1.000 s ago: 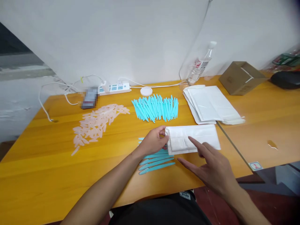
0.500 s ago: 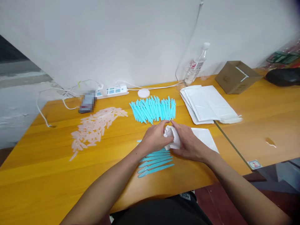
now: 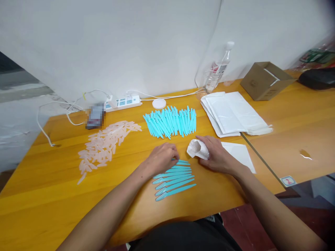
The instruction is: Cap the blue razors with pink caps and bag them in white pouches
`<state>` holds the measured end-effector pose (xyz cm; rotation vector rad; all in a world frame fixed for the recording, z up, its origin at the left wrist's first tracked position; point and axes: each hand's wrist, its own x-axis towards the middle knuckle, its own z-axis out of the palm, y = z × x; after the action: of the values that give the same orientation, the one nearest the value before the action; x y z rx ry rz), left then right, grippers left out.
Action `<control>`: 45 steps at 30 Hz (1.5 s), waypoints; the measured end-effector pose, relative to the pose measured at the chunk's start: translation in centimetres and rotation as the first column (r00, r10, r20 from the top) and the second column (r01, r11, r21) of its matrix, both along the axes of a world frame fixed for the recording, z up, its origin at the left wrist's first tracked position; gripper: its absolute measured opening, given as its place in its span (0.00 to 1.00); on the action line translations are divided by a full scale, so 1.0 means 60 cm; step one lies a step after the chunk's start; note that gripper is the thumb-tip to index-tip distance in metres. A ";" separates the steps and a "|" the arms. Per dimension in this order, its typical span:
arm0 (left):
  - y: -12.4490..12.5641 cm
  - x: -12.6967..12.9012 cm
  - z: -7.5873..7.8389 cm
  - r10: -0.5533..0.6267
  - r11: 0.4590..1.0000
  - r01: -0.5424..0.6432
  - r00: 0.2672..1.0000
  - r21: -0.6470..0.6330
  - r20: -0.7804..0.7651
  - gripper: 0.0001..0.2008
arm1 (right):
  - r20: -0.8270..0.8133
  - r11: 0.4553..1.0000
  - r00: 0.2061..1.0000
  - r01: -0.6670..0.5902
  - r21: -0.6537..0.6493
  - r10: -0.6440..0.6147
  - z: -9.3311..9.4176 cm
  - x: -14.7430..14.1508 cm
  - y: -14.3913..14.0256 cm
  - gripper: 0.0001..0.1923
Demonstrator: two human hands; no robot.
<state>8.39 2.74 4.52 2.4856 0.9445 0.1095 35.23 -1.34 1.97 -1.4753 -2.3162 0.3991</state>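
Head view: hands at the table's (image 3: pixel 39 195) front edge
Right hand (image 3: pixel 218 157) grips a white pouch's (image 3: pixel 237 151) open mouth; left hand (image 3: pixel 162 158), fingers curled, touches the row of blue sticks (image 3: pixel 174 179)

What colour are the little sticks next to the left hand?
The sticks are turquoise blue, lying in a neat row by the left hand; the head view shows them best.

On your tabletop (image 3: pixel 39 195), take the big teal heap (image 3: pixel 170 121) as the centre. Left of it lies a scatter of pale pink pieces (image 3: pixel 104 144). Behind it sits a white round lid (image 3: pixel 159 103), and left of that lid a power strip (image 3: pixel 123 102) with white cables. Right of the heap lies a stack of white pouches (image 3: pixel 232 113); behind the stack stand a clear bottle (image 3: pixel 218 68) and a brown carton (image 3: pixel 267 80).
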 end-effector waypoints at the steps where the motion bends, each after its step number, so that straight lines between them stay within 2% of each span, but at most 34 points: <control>1: 0.000 -0.001 0.001 -0.011 1.000 0.011 1.000 0.003 0.028 0.08 | -0.002 1.000 1.000 0.009 -0.002 -0.009 -0.002 -0.002 0.000 0.40; 3: 0.002 -0.009 0.010 -0.001 1.000 -0.001 0.991 0.018 0.131 0.07 | -0.007 1.000 1.000 0.024 -0.001 -0.024 -0.005 -0.005 0.000 0.41; 5: 0.003 -0.024 0.024 0.104 0.993 -0.114 0.939 0.011 0.327 0.08 | -0.010 1.000 0.999 0.031 0.002 -0.031 -0.005 -0.010 0.002 0.43; 6: 0.003 -0.034 0.033 0.194 0.978 -0.205 0.874 -0.023 0.445 0.11 | -0.013 1.000 1.000 0.028 0.004 -0.028 -0.005 -0.014 0.003 0.44; 8: 0.000 -0.053 0.047 0.388 0.913 -0.373 0.671 -0.164 0.632 0.19 | -0.028 1.000 1.000 0.003 0.016 -0.003 -0.002 -0.027 0.009 0.45; 10: -0.003 -0.069 0.052 0.525 0.831 -0.462 0.471 -0.309 0.709 0.22 | -0.049 0.999 0.998 -0.034 0.031 0.036 0.003 -0.044 0.017 0.46; 11: -0.005 -0.075 0.050 0.571 0.796 -0.488 0.408 -0.359 0.712 0.21 | -0.059 0.998 0.997 -0.051 0.039 0.053 0.006 -0.055 0.021 0.46; 13: -0.010 -0.078 0.040 0.634 0.748 -0.517 0.371 -0.417 0.678 0.20 | -0.070 0.997 0.995 -0.069 0.043 0.072 0.011 -0.077 0.032 0.47; 15: -0.015 -0.069 0.027 0.667 0.732 -0.523 0.414 -0.438 0.620 0.18 | -0.076 0.996 0.994 -0.077 0.039 0.080 0.014 -0.099 0.043 0.47; 16: -0.017 -0.061 0.022 0.658 0.747 -0.502 0.467 -0.436 0.591 0.17 | -0.081 0.996 0.993 -0.085 0.039 0.088 0.015 -0.109 0.048 0.47; 17: -0.018 -0.051 0.018 0.616 0.787 -0.455 0.544 -0.417 0.569 0.16 | -0.089 0.994 0.991 -0.099 0.041 0.102 0.014 -0.118 0.053 0.47; 19: -0.020 -0.034 0.017 0.443 0.893 -0.301 0.719 -0.334 0.536 0.15 | -0.113 0.990 0.984 -0.131 0.054 0.136 0.012 -0.130 0.062 0.46; 20: -0.020 -0.030 0.018 0.359 0.929 -0.239 0.772 -0.284 0.524 0.15 | -0.127 0.988 0.981 -0.143 0.060 0.149 0.011 -0.134 0.066 0.46; 21: -0.020 -0.030 0.019 0.319 0.945 -0.222 0.790 -0.240 0.524 0.14 | -0.139 0.987 0.978 -0.147 0.062 0.154 0.010 -0.136 0.068 0.46; 22: -0.020 -0.034 0.020 0.330 0.943 -0.256 0.777 -0.211 0.535 0.14 | -0.149 0.988 0.977 -0.144 0.058 0.151 0.010 -0.136 0.070 0.47; 25: -0.022 -0.063 0.015 0.509 0.852 -0.475 0.655 -0.220 0.558 0.13 | -0.165 0.993 0.979 -0.118 0.022 0.120 0.011 -0.131 0.071 0.49; 26: -0.024 -0.072 0.011 0.534 0.839 -0.493 0.659 -0.232 0.529 0.12 | -0.169 0.993 0.979 -0.114 0.009 0.114 0.011 -0.129 0.070 0.50; 28: -0.029 -0.079 0.002 0.489 0.872 -0.428 0.764 -0.237 0.421 0.10 | -0.184 0.994 0.977 -0.113 -0.005 0.110 0.012 -0.125 0.069 0.50; 30: -0.035 -0.071 -0.005 0.355 0.930 -0.307 0.892 -0.200 0.279 0.08 | -0.203 0.994 0.973 -0.112 -0.006 0.108 0.012 -0.123 0.069 0.50; 32: -0.038 -0.054 -0.010 0.236 0.969 -0.223 0.962 -0.106 0.136 0.07 | -0.215 0.995 0.972 -0.103 -0.010 0.099 0.010 -0.123 0.069 0.49; 34: -0.038 -0.039 -0.010 0.177 0.984 -0.177 0.984 -0.001 0.030 0.08 | -0.222 0.996 0.972 -0.089 -0.021 0.082 0.009 -0.123 0.070 0.49; 37: -0.033 -0.029 -0.008 0.139 0.988 -0.137 0.990 0.072 -0.023 0.08 | -0.245 0.997 0.968 -0.066 -0.040 0.054 0.006 -0.121 0.072 0.48; 42: -0.026 -0.021 -0.009 0.122 0.991 -0.121 0.992 0.057 -0.022 0.09 | -0.294 0.998 0.956 -0.037 -0.054 0.019 0.001 -0.112 0.075 0.47; 45: -0.029 -0.016 -0.003 0.090 0.995 -0.089 0.996 0.038 -0.018 0.07 | -0.305 0.998 0.952 -0.031 -0.055 0.012 -0.001 -0.108 0.077 0.47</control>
<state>7.43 1.02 4.31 2.4823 1.0719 0.1335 28.75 3.25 1.92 -1.3099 -2.0920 0.6577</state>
